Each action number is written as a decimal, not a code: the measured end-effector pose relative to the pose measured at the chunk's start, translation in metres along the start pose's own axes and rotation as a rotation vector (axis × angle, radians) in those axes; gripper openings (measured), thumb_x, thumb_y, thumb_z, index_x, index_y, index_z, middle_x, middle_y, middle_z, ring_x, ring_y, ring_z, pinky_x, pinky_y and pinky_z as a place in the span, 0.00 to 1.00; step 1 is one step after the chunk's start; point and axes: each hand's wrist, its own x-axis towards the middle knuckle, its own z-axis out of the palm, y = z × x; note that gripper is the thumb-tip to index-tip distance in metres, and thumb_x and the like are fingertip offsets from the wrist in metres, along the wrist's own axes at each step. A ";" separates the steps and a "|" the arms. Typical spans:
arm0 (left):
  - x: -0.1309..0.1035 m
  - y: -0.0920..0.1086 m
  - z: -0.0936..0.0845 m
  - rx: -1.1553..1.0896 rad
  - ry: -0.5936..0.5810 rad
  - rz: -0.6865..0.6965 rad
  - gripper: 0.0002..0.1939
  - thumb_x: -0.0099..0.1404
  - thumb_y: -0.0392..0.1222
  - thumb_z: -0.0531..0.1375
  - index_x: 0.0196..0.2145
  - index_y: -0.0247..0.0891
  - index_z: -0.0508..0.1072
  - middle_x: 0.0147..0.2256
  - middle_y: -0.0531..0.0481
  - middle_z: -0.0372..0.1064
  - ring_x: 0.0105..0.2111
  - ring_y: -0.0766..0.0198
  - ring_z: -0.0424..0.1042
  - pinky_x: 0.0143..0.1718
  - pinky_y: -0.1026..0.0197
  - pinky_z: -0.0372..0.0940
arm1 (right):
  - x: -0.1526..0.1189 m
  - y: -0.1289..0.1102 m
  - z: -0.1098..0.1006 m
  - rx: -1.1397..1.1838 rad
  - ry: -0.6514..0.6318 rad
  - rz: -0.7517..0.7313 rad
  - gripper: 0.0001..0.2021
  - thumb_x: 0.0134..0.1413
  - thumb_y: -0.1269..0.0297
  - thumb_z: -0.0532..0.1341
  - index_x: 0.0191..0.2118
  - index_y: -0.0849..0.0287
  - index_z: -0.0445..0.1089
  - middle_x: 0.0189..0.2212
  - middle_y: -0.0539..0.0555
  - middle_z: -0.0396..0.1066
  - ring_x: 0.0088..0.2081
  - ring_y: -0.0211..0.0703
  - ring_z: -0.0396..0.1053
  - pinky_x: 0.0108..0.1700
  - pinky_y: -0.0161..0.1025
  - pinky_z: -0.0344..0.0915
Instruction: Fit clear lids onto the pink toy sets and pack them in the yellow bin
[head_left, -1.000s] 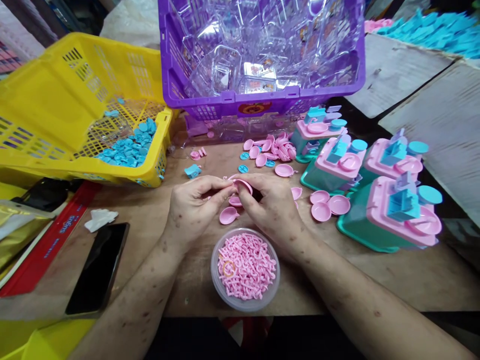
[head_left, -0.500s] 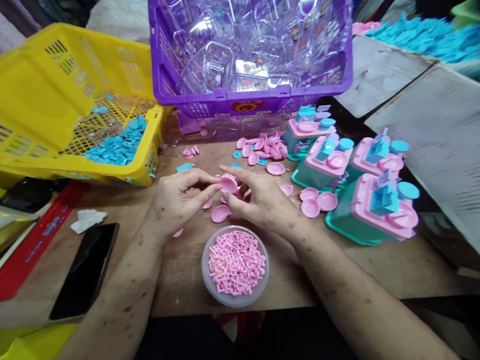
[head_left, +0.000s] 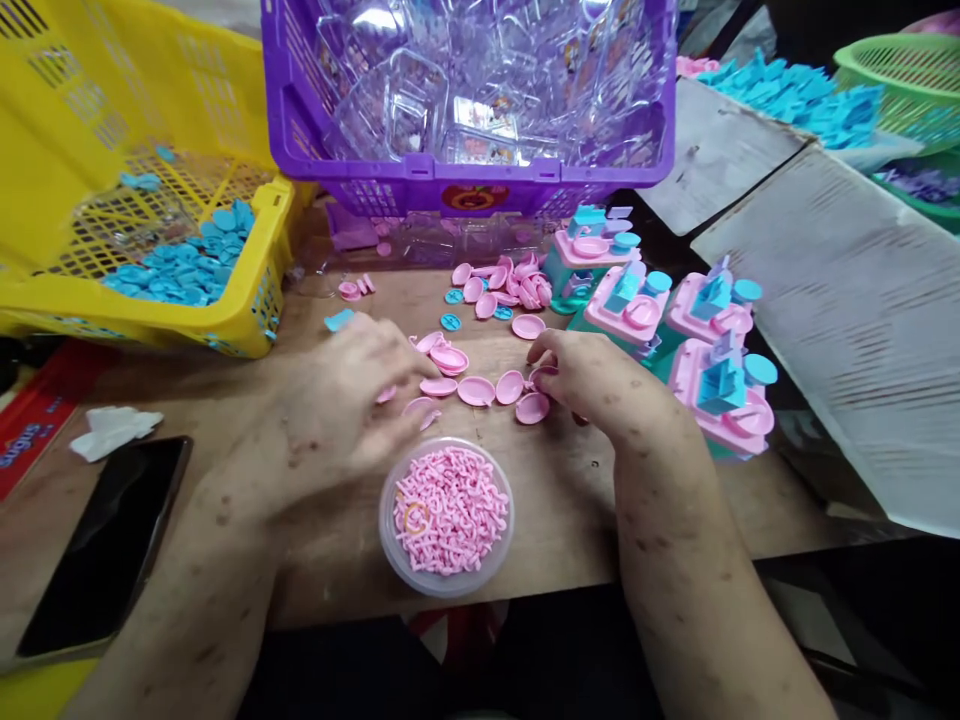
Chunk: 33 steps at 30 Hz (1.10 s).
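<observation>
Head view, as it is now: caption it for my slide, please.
Left hand blurred, right hand at the pink dishes, beyond a round tub of small pink parts.

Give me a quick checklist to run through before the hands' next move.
1. Left hand empty: cannot tell, motion blur.
2. Right hand at the pink dishes: ok.
3. Pink dishes in one pile: not ok, scattered.
4. Tub upright: ok.
5. Only pink pieces in tub: not ok, orange ring on top.
6. Phone clear of both hands: ok.
</observation>
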 end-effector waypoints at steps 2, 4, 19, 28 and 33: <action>-0.001 0.013 0.000 -0.154 -0.217 0.118 0.06 0.78 0.45 0.65 0.47 0.43 0.80 0.45 0.46 0.76 0.49 0.51 0.71 0.54 0.49 0.66 | 0.000 -0.009 -0.006 -0.005 -0.059 0.029 0.06 0.58 0.71 0.69 0.31 0.54 0.79 0.25 0.53 0.77 0.28 0.46 0.73 0.32 0.43 0.66; -0.003 0.019 0.003 -0.210 -0.342 0.148 0.05 0.79 0.43 0.64 0.43 0.43 0.81 0.46 0.46 0.75 0.51 0.51 0.70 0.57 0.49 0.64 | 0.001 -0.018 -0.011 0.004 -0.051 0.023 0.08 0.62 0.67 0.69 0.30 0.55 0.76 0.26 0.53 0.77 0.29 0.46 0.73 0.33 0.42 0.65; 0.002 0.022 -0.001 -0.611 0.149 -0.140 0.02 0.76 0.37 0.68 0.44 0.42 0.83 0.39 0.52 0.84 0.34 0.63 0.83 0.37 0.63 0.77 | 0.003 -0.054 0.000 1.027 -0.177 -0.188 0.18 0.61 0.48 0.77 0.43 0.56 0.77 0.37 0.52 0.77 0.37 0.41 0.76 0.39 0.38 0.74; 0.006 0.014 0.011 -0.592 0.554 -0.286 0.05 0.70 0.38 0.75 0.44 0.42 0.88 0.43 0.48 0.86 0.42 0.58 0.84 0.43 0.60 0.79 | 0.005 -0.072 0.018 1.206 -0.090 -0.189 0.22 0.55 0.48 0.82 0.42 0.54 0.74 0.36 0.50 0.79 0.34 0.41 0.78 0.36 0.38 0.77; 0.007 0.009 0.013 -0.519 0.497 -0.152 0.10 0.73 0.36 0.73 0.50 0.45 0.88 0.43 0.49 0.83 0.45 0.60 0.80 0.49 0.59 0.76 | 0.001 -0.080 0.020 1.228 -0.160 -0.195 0.21 0.58 0.47 0.80 0.42 0.55 0.74 0.34 0.51 0.80 0.30 0.41 0.77 0.28 0.36 0.72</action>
